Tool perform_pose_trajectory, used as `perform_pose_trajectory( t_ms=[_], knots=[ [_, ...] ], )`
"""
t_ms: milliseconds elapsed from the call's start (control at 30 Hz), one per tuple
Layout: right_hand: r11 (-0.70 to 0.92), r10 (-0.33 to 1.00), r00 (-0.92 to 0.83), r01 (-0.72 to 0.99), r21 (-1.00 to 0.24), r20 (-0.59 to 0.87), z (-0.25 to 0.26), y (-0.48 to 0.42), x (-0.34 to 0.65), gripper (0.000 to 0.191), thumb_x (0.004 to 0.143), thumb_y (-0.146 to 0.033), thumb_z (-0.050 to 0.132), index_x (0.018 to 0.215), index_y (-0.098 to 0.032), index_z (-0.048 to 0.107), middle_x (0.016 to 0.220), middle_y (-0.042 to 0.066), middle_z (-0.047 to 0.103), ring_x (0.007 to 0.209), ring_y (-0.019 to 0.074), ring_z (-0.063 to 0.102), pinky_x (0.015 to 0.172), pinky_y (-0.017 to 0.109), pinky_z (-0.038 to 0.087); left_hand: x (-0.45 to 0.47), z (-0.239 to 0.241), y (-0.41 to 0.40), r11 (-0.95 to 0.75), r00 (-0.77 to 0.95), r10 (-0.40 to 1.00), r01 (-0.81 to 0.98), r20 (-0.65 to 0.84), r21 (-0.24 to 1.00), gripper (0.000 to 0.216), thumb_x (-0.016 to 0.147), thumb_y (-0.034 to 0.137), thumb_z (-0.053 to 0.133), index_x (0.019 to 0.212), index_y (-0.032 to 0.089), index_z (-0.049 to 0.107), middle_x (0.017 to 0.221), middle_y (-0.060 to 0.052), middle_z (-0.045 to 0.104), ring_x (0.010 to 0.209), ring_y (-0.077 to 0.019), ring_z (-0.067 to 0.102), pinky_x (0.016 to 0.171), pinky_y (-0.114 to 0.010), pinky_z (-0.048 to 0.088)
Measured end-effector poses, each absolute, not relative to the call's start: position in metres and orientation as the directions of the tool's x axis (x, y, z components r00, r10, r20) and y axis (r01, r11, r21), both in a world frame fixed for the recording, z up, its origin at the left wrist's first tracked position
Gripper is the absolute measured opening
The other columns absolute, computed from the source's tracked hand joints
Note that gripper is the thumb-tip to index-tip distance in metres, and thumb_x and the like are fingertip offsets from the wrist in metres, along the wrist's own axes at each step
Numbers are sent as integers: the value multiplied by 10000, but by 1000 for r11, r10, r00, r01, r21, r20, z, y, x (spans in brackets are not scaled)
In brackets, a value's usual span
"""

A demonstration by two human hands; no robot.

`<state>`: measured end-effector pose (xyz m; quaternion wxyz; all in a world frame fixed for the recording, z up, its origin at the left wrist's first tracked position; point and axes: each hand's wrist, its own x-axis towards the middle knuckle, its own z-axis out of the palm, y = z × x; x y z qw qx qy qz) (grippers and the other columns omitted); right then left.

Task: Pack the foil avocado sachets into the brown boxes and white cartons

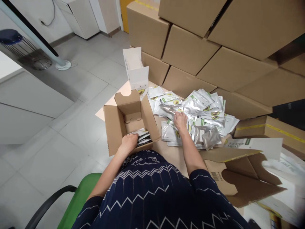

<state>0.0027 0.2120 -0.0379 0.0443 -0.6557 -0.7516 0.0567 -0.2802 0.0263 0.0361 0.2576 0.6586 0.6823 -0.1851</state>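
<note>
An open cardboard box (114, 127) stands in front of me with its flaps raised. Several foil sachets (143, 140) stand on edge in its near end, and my left hand (130, 142) reaches over the near left side with its fingers closed against them. To the right lies a loose heap of silver-white sachets (202, 101) printed with avocado pictures and green labels. My right hand (180, 121) is at the heap's left part, fingers closed on the edge of one sachet (167, 109), which is tilted up above the others. My right fingertips are partly hidden.
A white carton (138, 74) stands open behind the box. Stacked large cardboard boxes (190, 49) wall off the back and right. At the lower right is another open cardboard box (250, 171). A green chair (81, 197) is under me, with grey tiled floor (78, 127) to the left.
</note>
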Motion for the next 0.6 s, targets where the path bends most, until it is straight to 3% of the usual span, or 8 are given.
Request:
perform_pose_trajectory(
  t_ms=[67, 167, 267, 400, 533, 600],
  knots=[
    [165, 986, -159, 968, -190, 46, -10, 213, -2, 448, 1018, -327, 293, 1150, -147, 681, 1089, 163, 708, 1070, 278, 575, 893, 345, 369, -280, 36, 26, 58, 6, 805, 994, -593, 89, 381, 926, 94, 356, 1211, 125, 607, 1092, -193, 721, 1061, -275, 697, 872, -375, 538],
    [230, 973, -224, 940, -252, 50, 27, 210, -11, 400, 1017, -368, 340, 1135, -182, 674, 996, 122, 727, 893, 245, 625, 758, 300, 382, -281, 37, 25, 50, 15, 809, 994, -588, 93, 385, 924, 89, 347, 1203, 125, 610, 1089, -194, 722, 1047, -287, 702, 858, -387, 542],
    [299, 947, -319, 922, -246, -47, 39, 204, -27, 327, 997, -386, 428, 1119, -213, 678, 959, 100, 737, 870, 242, 641, 744, 293, 392, -281, 39, 25, 49, 14, 812, 995, -583, 92, 379, 934, 98, 336, 1188, 120, 616, 1081, -201, 723, 1040, -287, 704, 853, -385, 541],
    [329, 908, -376, 913, -239, -186, 17, 196, -50, 328, 968, -368, 508, 1227, -216, 639, 1022, 122, 735, 937, 253, 656, 780, 299, 426, -280, 41, 24, 58, 6, 816, 994, -578, 92, 370, 941, 104, 344, 1188, 130, 619, 1096, -195, 720, 1050, -269, 701, 870, -365, 531],
    [235, 910, -359, 858, -457, -208, -15, 186, -64, 496, 896, -307, 607, 1371, -184, 537, 1068, 106, 726, 950, 216, 655, 847, 292, 459, -280, 41, 23, 65, 3, 818, 993, -575, 97, 382, 925, 90, 365, 1214, 138, 611, 1097, -184, 722, 1055, -273, 699, 869, -366, 533],
    [178, 907, -361, 793, -582, -215, -27, 177, -66, 496, 830, -307, 663, 1298, -158, 585, 1053, 91, 725, 920, 205, 647, 849, 294, 473, -280, 41, 23, 64, 6, 818, 993, -575, 101, 385, 923, 88, 367, 1216, 137, 612, 1096, -185, 723, 1054, -278, 699, 867, -375, 536]
  ],
)
